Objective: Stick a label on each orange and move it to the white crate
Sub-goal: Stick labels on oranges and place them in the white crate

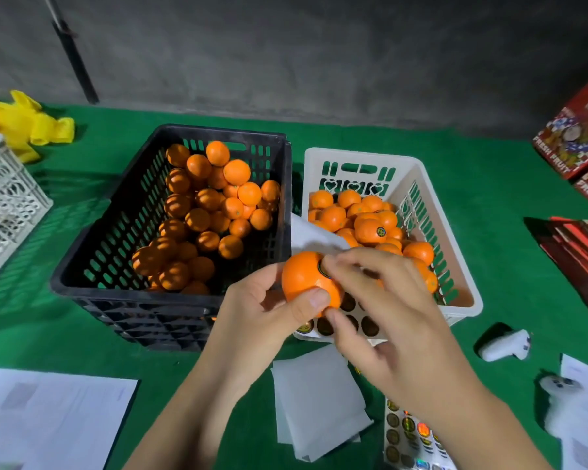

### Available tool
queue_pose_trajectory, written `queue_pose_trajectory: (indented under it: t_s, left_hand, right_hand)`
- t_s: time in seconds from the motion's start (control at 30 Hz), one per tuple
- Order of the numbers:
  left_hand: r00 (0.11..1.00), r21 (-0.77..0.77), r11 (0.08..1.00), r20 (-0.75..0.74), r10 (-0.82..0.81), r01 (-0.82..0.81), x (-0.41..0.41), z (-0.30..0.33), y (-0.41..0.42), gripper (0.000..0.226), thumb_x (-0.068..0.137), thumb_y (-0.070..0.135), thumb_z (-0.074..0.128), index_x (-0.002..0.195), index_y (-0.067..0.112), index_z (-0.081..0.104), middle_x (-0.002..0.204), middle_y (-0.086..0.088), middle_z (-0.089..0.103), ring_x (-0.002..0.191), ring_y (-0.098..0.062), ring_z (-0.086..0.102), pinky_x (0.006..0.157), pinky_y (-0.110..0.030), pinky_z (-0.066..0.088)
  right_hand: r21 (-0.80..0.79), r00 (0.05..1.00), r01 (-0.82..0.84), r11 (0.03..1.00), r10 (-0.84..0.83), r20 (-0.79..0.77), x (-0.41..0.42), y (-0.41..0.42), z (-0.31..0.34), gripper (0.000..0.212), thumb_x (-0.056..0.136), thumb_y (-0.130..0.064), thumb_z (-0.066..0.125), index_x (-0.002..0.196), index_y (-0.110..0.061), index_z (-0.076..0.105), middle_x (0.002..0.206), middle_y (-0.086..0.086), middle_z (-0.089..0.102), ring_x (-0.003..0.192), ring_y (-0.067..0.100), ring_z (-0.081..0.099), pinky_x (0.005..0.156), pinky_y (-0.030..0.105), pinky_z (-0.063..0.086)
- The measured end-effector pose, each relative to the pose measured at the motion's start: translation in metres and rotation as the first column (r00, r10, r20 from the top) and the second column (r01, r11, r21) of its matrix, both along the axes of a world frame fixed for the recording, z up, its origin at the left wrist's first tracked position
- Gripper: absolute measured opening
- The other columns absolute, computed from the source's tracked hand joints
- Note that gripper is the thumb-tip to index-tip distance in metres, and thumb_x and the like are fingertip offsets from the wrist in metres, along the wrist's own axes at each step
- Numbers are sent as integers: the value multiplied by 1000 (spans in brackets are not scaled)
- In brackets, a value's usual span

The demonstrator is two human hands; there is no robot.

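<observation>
- The left hand (269, 310) is cupping a round, glossy orange fruit (306, 279) at the middle of the view, thumb curled over its near face and fingers wrapped behind it.
- The right hand (381, 300) is reaching over the fruit from four o'clock, its fingertips (330, 268) pinching or pressing a small dark round label (321, 269) against the peel; the other fingers are hanging loosely bent.
- The held fruit is hovering above the gap between the two crates, near their front rims.
- The black slotted plastic crate (123, 232) is sitting at ten o'clock from the hands, holding a heap of fruit on which no labels are showing.
- The white slotted plastic crate (455, 266) is sitting at two o'clock, holding fruit, one showing a round sticker (381, 231).
- A sheet of round stickers (408, 432) is lying at five o'clock on the green felt tablecloth (489, 198), with white backing papers (316, 398) at six o'clock.
- Judging by its look, the fruit is firm, fairly light and slightly slick, so a cupped grip around its widest part is suiting it best.
- The sticker is thin and floppy, likely needing a flat fingertip press to seat it.
</observation>
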State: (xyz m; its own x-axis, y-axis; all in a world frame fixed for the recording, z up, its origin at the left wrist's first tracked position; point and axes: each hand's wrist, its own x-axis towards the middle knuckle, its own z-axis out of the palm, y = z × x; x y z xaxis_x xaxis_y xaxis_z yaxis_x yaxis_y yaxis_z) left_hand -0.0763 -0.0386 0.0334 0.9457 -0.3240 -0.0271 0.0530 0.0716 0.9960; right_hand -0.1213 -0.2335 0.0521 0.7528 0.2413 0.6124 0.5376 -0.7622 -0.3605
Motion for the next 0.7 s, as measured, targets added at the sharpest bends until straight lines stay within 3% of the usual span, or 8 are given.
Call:
queue_pose_trajectory:
  t_s: [0.1, 0.23, 0.33, 0.5, 0.7]
  left_hand:
    - [998, -43, 999, -59, -6, 4, 0, -3, 0, 47, 81, 55, 82, 120, 29, 78, 109, -5, 81, 103, -22, 78, 86, -32, 63]
    - [985, -55, 998, -170, -22, 13, -7, -17, 2, 53, 75, 59, 84, 118, 29, 79, 110, -8, 81, 106, -25, 77, 89, -37, 62]
    - [963, -105, 994, -261, -59, 32, -12, -26, 1, 51, 72, 56, 86, 114, 27, 80, 112, -9, 80, 107, -25, 77, 89, -28, 61]
    - [966, -76, 996, -247, -69, 52, -7, -27, 0, 50, 67, 58, 85, 108, 29, 82, 109, -5, 81, 103, -20, 78, 84, -22, 61]
    - [954, -160, 984, -275, -120, 77, 2, -33, -6, 56, 83, 60, 75, 120, 18, 77, 116, -13, 79, 111, -30, 76, 96, -40, 62]
  right_hand:
    - [28, 999, -13, 1000, 14, -34, 0, 7, -16, 52, 96, -23, 76, 142, -5, 62, 144, 8, 55, 132, 28, 55, 104, 41, 48]
    - [60, 998, 6, 998, -2, -66, -3, 15, -37, 62, 93, -35, 80, 144, -6, 59, 147, 8, 54, 136, 28, 54, 109, 41, 49]
    - [75, 993, 13, 997, -4, -120, -5, 19, -48, 62, 94, -40, 77, 146, -11, 58, 154, -2, 49, 142, 18, 50, 114, 36, 46]
    - [83, 978, 55, 995, -36, -205, -2, 17, -47, 63, 96, -50, 68, 148, -18, 54, 151, -7, 51, 141, 13, 51, 113, 36, 47]
    - [10, 990, 61, 998, -59, -131, 0, 1, -41, 65, 94, -43, 76, 147, -12, 59, 149, 0, 57, 139, 15, 55, 111, 36, 49]
